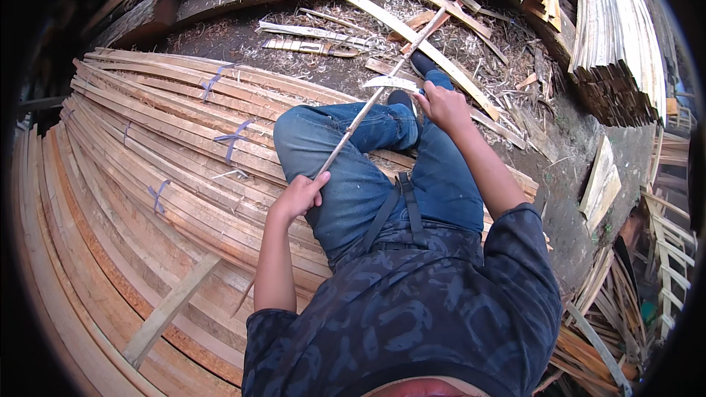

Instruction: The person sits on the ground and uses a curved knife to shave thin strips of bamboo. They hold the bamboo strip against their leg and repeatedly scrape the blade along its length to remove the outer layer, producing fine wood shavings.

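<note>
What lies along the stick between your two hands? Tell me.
In the head view, between the left hand and right hand, the thin wooden stick runs bare over the jeans-clad knee; the curved knife blade crosses it by the right hand.

Soft, even daylight fills the scene, with no hard shadows and no glare. The stacked wooden slats (147,176) are the brightest thing in view, lit pale and warm. Above the stack, the ground strewn with shavings (243,37) reads darker and duller. To the left of the stack and in every corner beyond it the picture falls to black, the round vignette of the fisheye lens. The slats' straight edges bow strongly toward that rim. The middle is sharp; far right of the stack, detail smears and softens near the edge.
</note>
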### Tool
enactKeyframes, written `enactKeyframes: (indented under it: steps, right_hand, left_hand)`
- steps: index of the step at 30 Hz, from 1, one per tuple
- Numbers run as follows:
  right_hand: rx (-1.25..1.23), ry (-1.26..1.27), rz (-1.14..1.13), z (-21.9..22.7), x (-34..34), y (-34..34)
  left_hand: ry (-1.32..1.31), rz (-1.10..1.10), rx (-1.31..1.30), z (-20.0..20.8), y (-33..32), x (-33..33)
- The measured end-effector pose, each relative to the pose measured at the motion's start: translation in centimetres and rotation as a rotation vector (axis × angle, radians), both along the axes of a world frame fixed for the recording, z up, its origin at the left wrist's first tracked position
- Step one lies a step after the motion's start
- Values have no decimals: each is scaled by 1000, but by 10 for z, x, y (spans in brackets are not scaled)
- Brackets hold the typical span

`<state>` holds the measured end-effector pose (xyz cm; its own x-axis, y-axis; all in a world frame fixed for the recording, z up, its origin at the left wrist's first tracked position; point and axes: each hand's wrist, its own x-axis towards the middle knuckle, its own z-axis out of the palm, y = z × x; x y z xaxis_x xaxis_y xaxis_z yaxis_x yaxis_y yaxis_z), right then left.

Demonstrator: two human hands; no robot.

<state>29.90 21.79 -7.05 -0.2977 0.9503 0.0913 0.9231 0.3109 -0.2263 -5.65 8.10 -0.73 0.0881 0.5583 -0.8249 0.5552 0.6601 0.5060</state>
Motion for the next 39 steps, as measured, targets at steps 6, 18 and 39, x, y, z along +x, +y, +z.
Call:
enactKeyframes:
  steps: [6,18,39]
  right_hand:
    - [-134,165,238,19,-59,-61]
    - [-114,298,-109,-4,-6,-38]
    - [-238,414,59,8,-42,-76]
  left_hand:
    - [44,-26,59,-3,-11,-10]
    - [57,-24,-13,-5,-6,-10]
    - [75,-29,3,-6,-7,-7]
